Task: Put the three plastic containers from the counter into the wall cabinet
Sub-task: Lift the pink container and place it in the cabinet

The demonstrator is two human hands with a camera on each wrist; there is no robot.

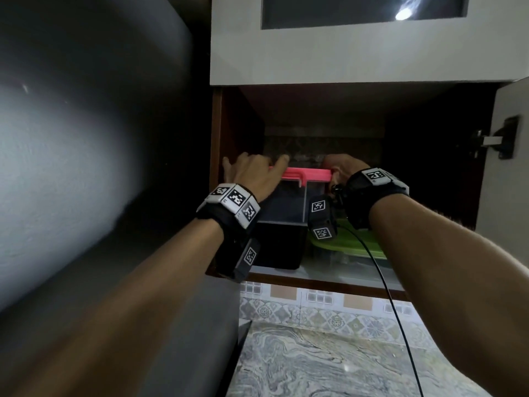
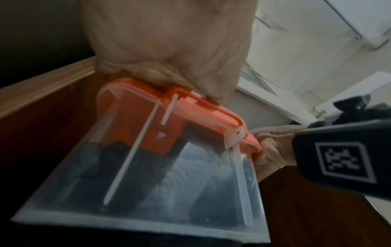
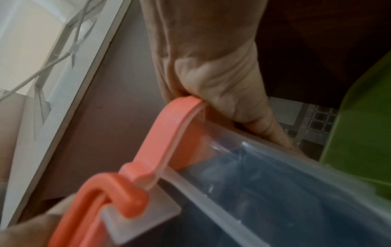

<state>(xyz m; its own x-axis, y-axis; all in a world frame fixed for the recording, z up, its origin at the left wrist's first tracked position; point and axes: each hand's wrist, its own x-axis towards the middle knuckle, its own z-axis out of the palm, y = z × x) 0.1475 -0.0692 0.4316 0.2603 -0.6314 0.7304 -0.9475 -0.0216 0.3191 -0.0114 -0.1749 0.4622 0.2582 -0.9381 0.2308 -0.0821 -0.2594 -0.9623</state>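
A clear plastic container [image 1: 289, 202] with a pink lid [image 1: 303, 174] is inside the open wall cabinet, on top of a dark box-like container [image 1: 274, 245] at the shelf's left. My left hand [image 1: 252, 173] lies spread over the lid's left part and grips it from above; its palm [image 2: 169, 41] is on the lid. My right hand [image 1: 340, 167] curls round the lid's right end, thumb [image 3: 243, 108] under the rim. A green-lidded container [image 1: 352, 242] stands to the right on the shelf, also seen in the right wrist view [image 3: 363, 133].
The cabinet door [image 1: 506, 167] stands open at the right, with a hinge on it. The cabinet's wooden left wall [image 1: 229, 133] is close to my left hand. A large dark surface [image 1: 86, 167] fills the left. Below lies the marbled counter [image 1: 329, 362]. A black cable [image 1: 392, 296] hangs from my right wrist.
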